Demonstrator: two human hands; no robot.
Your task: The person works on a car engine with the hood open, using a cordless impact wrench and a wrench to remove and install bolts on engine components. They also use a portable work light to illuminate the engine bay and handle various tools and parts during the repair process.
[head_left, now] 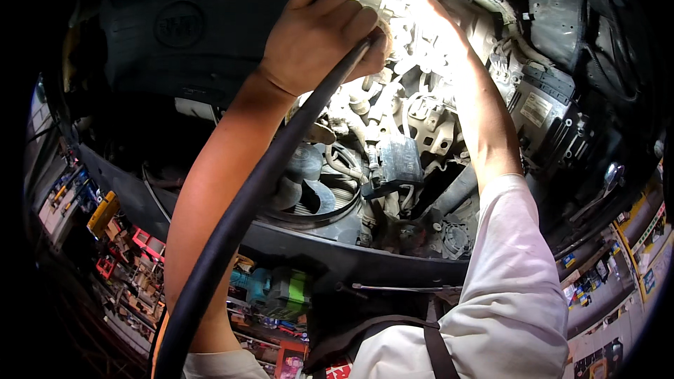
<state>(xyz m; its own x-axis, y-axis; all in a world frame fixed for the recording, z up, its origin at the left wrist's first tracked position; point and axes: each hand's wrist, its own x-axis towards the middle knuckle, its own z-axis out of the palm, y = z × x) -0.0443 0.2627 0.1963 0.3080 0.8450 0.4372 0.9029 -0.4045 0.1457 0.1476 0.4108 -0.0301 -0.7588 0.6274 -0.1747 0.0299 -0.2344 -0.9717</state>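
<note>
My left hand (323, 38) is closed in a fist over the engine bay. A thick black hose (246, 196) rises from the lower left across my forearm and meets the fist at its thumb side, where the fingers wrap round it. Deep among the engine parts (379, 105) at the top reaches my right hand (420, 8). Glaring light washes it out, and its fingers cannot be made out, nor anything they may touch. Between my arms sit dusty hoses, metal brackets and a small dark box-shaped part (400, 161).
A black plastic cover (182, 35) lies at the left of the bay, with a fan (309, 189) below it. At right is a finned control unit (544, 105). Along the front edge rests a long metal rod (404, 288). A green-and-teal power tool (277, 291) and other tools lie below.
</note>
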